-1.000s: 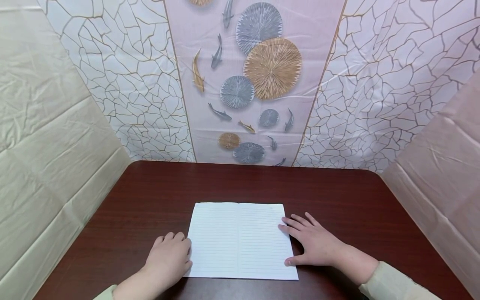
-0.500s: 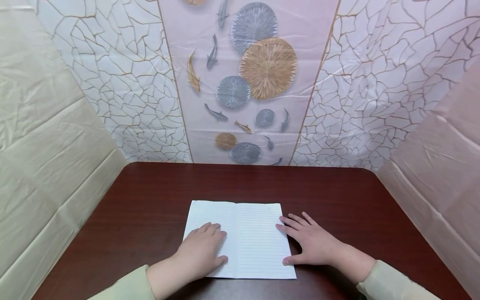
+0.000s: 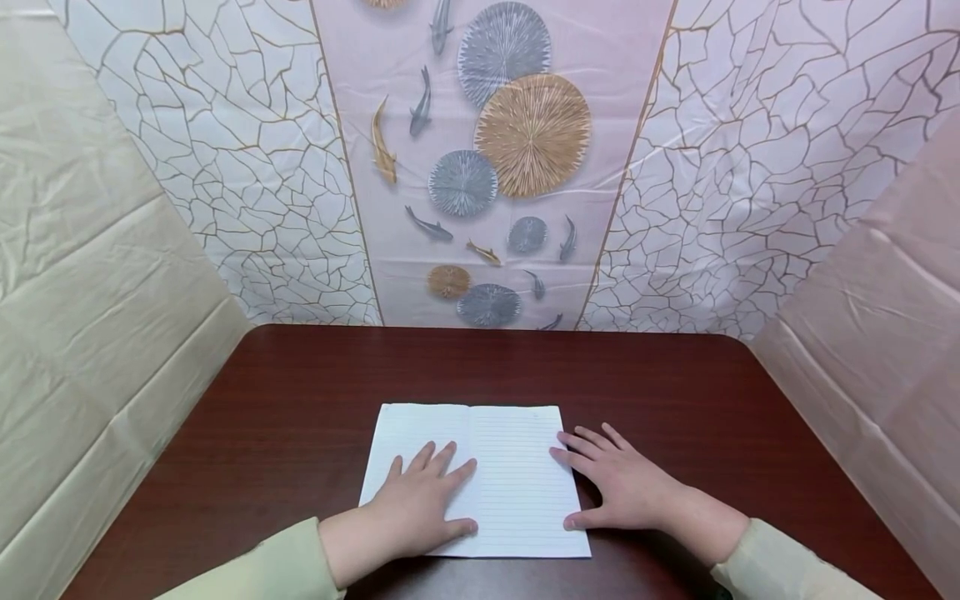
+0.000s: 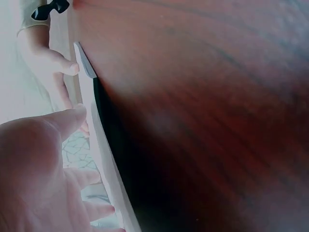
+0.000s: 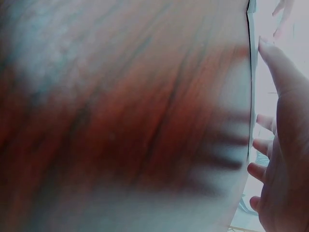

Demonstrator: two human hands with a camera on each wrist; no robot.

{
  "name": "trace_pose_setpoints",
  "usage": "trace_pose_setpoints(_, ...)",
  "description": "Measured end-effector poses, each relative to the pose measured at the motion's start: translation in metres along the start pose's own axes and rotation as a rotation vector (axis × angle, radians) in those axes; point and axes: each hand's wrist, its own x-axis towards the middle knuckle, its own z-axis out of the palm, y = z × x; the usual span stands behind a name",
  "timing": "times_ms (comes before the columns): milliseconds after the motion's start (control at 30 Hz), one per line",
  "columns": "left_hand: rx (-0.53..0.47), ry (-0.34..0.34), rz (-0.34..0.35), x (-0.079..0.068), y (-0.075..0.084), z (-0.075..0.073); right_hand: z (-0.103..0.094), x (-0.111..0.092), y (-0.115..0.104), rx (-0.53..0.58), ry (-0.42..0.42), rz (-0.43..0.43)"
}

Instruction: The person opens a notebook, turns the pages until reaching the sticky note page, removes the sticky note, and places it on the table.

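A lined white notebook [image 3: 517, 483] lies spread at its centre fold near the front of the table. Across its left page my left hand [image 3: 416, 504] rests with the fingers spread, its thumb and forefinger tips right by the fold. My right hand [image 3: 630, 483] is at the right edge, fingers apart, with the thumb and some fingertips on the page margin. In the left wrist view, the left thumb and fingertips meet the notebook's page [image 4: 104, 145], seen edge-on. From the right wrist view, the right thumb [image 5: 275, 63] touches the sheet's edge.
The dark red-brown table [image 3: 480, 362] extends behind and to both sides of the notebook. A patterned cloth [image 3: 480, 250] with fish and round shapes hangs at the back. Beige cloth [image 3: 112, 333] closes the left side, and similar cloth [image 3: 885, 333] the right.
My left hand has moved right from the notebook's left edge onto the left page, and its fingers have spread. The right hand keeps its place at the right edge.
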Motion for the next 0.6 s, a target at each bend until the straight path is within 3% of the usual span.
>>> trace_pose_setpoints(200, -0.008, -0.040, -0.004, -0.0013, 0.0009, -0.0012, -0.0028, -0.0014, -0.0017, 0.003, -0.008, -0.007)
trace_pose_setpoints(600, -0.027, -0.050, -0.009, -0.0029, 0.0004, -0.0012, -0.0005, -0.0066, -0.0029, 0.006, 0.009, -0.029)
